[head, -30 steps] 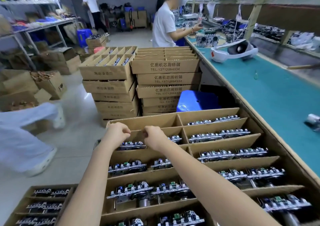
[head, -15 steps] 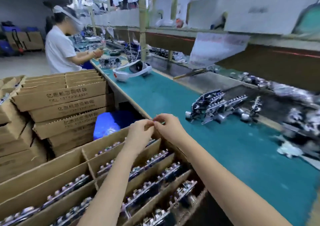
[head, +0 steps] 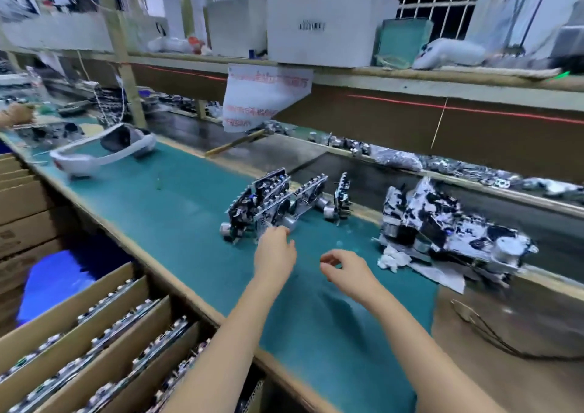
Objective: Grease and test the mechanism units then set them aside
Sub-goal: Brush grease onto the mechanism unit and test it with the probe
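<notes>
Several metal mechanism units (head: 271, 201) stand in a loose cluster on the green bench mat (head: 189, 216), and one more unit (head: 343, 196) stands just to their right. My left hand (head: 275, 254) hovers at the near edge of the cluster, its bent fingertips right by a unit's motor and gripping nothing that I can see. To its right, my right hand (head: 344, 270) hangs above the mat with loosely curled fingers, holding nothing. A bigger heap of units (head: 448, 226) lies on white rags at the right. Motion blur softens the whole view.
A divided cardboard box (head: 94, 327) full of units sits below the bench at lower left. A white headset (head: 104, 153) lies on the mat at far left. A black cable (head: 480, 330) loops on the bare bench at right. A conveyor trough (head: 316, 159) runs behind the mat.
My view swung right from the cardboard box to the bench. Both hands left the box, where they were pinched together, and now sit apart over the mat by the units.
</notes>
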A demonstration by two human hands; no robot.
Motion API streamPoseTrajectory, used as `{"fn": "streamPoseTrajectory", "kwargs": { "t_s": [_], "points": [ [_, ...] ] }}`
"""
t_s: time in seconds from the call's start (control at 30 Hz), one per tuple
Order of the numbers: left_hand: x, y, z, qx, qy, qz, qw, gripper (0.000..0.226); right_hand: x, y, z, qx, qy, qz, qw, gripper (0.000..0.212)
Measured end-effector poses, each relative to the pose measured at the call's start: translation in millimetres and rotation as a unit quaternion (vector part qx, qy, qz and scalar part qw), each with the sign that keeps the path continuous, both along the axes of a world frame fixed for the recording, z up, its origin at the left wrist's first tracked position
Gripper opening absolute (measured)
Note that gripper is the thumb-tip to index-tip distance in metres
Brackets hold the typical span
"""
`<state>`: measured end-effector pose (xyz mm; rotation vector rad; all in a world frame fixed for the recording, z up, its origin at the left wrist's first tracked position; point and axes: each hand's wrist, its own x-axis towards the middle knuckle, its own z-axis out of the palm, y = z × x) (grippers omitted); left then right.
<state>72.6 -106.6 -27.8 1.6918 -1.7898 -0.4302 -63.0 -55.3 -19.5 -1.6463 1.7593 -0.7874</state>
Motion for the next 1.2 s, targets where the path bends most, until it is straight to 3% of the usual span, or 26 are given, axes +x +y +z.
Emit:
{"fn": "streamPoseTrajectory", "kwargs": {
  "t_s": [0.13,0.23,0.33,0.6,0.73,0.8,0.9,1.0,1.07,1.13,1.2],
  "points": [
    [-4,-28,13,-0.08,-0.036,0.096,0.991,0.043,-22,-2,-12,0.005,0.004,-0.016,1.0,0.024],
    [-3,-47,15,-0.024,-0.126,0.09,0.988,0.06,-32,-2,-18,0.007,0.003,-0.017,1.0,0.022],
    [-2,-58,22,0.007,-0.2,0.094,0.975,0.041,-41,-1,-21,0.013,-0.012,-0.021,1.0,0.021],
    [-2,-43,42,0.034,-0.198,0.041,0.979,0.013,-48,10,-6,-0.02,-0.035,-0.024,0.999,0.022],
    [-3,-11,43,-0.007,-0.028,-0.006,1.0,0.018,-47,23,10,0.016,-0.098,-0.055,0.994,0.035],
    [-15,18,39,-0.052,0.082,-0.031,0.995,0.012,-46,33,15,0.078,-0.2,-0.062,0.975,0.041],
    [-42,60,29,-0.104,0.208,-0.078,0.969,0.01,-49,46,19,0.047,-0.419,-0.128,0.898,0.032],
    [-63,94,13,-0.114,0.289,-0.127,0.942,0.022,-62,61,19,-0.04,-0.518,-0.219,0.826,0.024],
    [-74,110,5,-0.067,0.376,-0.169,0.909,0.029,-74,72,18,-0.1,-0.509,-0.251,0.817,0.022],
    [-87,118,-2,0.025,0.494,-0.181,0.85,0.029,-87,83,19,-0.152,-0.484,-0.265,0.82,0.021],
    [-100,120,-5,0.208,0.628,-0.161,0.732,0.015,-98,94,20,-0.185,-0.483,-0.252,0.818,0.021]
  ]
}}
